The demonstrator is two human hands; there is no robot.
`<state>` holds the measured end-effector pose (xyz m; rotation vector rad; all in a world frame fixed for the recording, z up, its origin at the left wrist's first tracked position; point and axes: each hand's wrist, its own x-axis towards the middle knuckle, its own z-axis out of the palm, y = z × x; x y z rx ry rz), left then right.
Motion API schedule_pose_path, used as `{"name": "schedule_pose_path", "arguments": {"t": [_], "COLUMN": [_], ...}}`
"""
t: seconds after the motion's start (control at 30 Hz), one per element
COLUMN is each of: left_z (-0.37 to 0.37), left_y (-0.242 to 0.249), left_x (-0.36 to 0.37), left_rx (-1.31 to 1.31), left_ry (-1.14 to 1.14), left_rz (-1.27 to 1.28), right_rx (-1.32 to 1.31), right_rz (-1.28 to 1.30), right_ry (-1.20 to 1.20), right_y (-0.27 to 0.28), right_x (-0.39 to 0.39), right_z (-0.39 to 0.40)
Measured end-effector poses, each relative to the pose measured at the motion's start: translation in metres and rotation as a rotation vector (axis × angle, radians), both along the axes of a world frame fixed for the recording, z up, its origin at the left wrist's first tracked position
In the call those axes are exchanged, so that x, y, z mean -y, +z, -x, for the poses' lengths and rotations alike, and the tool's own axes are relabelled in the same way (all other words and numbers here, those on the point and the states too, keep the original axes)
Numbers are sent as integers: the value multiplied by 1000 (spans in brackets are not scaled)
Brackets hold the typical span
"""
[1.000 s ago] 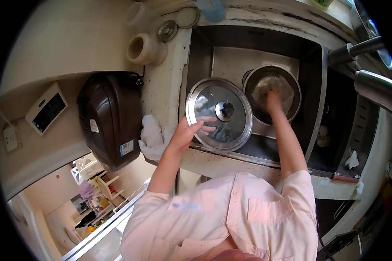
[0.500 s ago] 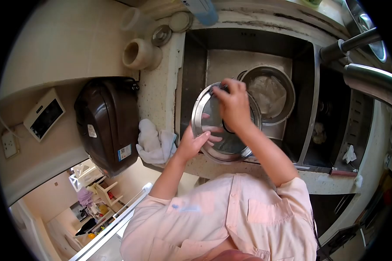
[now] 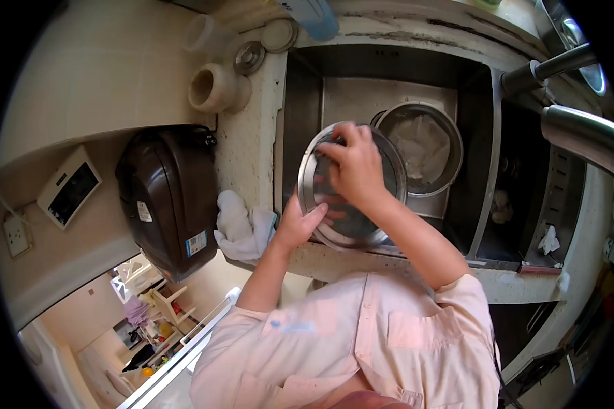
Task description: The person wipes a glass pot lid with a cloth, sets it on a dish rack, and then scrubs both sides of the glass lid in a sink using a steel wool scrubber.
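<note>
Your left hand (image 3: 299, 223) grips the lid (image 3: 355, 225) by its rim; your right hand (image 3: 358, 167) — fingers half-curled, hold unclear — lies over it. The lid is above the sink (image 3: 358, 88), beside the pot (image 3: 456, 162).

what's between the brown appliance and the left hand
In the head view, a crumpled white cloth on the counter lies between the brown appliance and left hand.

Lid (image 3: 356, 222): smooth glass, shiny metal rim. Pot (image 3: 455, 154), right: smooth metal. Sink (image 3: 355, 92): metal, dull sheen. Appliance (image 3: 167, 198), left: glossy plastic. Towel (image 3: 237, 228): matt cloth. Surface (image 3: 249, 160): matt, speckled, stone-like. Tap (image 3: 580, 133), far right: satin metal.
</note>
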<state>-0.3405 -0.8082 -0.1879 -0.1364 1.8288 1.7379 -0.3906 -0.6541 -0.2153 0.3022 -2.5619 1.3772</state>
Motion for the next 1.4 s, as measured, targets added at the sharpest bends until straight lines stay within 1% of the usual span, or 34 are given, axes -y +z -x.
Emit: {"name": "schedule_pose_path", "arguments": {"t": [0.03, 0.07, 0.1, 0.13, 0.2, 0.27, 0.4, 0.43, 0.5, 0.6, 0.67, 0.73, 0.77, 0.8, 0.87, 0.9, 0.93, 1.0, 1.07, 1.1, 1.13, 1.17, 1.2, 1.23, 1.27, 1.3, 1.33, 1.37, 1.4], "left_z": [1, 1, 3, 5, -3, 5, 1, 3, 3, 5, 2, 6, 7, 8, 4, 2, 3, 6, 3, 3, 4, 8, 8, 6, 6, 9, 6, 2, 3], "left_y": [1, -2, -9, -13, -4, 3, -2, 5, 4, 4, 8, 16, 16, 12, 2, 2, 4, 10, 5, 6, 7, 7, 6, 7, 5, -2, -2, 3, 12], "left_x": [-1, -1, -1, -3, 0, 1, 1, 0, -1, 2, 4, 0, 1, 5, 13, 19, 21, 21, 22, 23, 24, 28, 26, 25, 24, 19, 19, 21, 17], "left_rx": [-2, -155, -311, -466, -195, 30, -62, 43, 49, 35, 58, 92, 75, 40, -17, 75, 85, 104, 76, 81, 83, 105, 101, 102, 101, -150, -73, 13, 89], "left_ry": [8, -18, -47, -71, -41, -9, -14, -21, -1, 33, 69, 109, 92, 85, 73, 71, 56, 28, 57, 52, 48, -72, -63, -55, -48, -62, -45, -36, -24], "left_rz": [-26, 32, 89, 143, 49, -50, 2, 13, -17, -43, -70, -114, -105, -101, -94, -99, -101, -100, -127, -123, -118, -105, -122, -135, -149, -124, -104, -79, -57], "right_rx": [-14, -27, -37, -40, -48, 4, 17, 29, 7, 71, 10, 78, 49, 46, 95, 140, 98, 194, 147, 91, 104, 110, 109, 142, 96, 90, 96, 81, 114], "right_rz": [1, 1, 7, -3, -23, -16, 63, 37, -25, 136, 63, -23, -31, 30, 62, 47, -32, -63, 41, 55, 5, -46, -96, -51, 18, 34, 57, 51, -44], "right_ry": [-5, -10, 33, 24, 7, -7, -20, -29, -54, 139, 63, -59, -71, 17, 144, 108, -11, -58, 92, 106, 30, -42, -111, -94, -12, 56, 126, 62, -7], "right_y": [2, 4, 25, 18, 3, 3, -16, -6, 1, 19, 13, 8, 5, 11, 20, 18, 12, 10, 22, 24, 22, 16, 12, 8, 10, 15, 18, 13, 13], "right_x": [1, 2, 5, 4, 2, -2, 9, -1, -4, 4, 0, -2, 5, 9, 20, 17, 13, 17, 26, 27, 24, 18, 14, 18, 22, 21, 21, 15, 7], "right_z": [2, 4, -3, -1, 3, 9, 3, 10, 18, 5, 15, 24, 20, 14, 3, 7, 15, 16, 0, -4, -2, 6, 13, 10, 4, 1, -3, 3, 12]}}
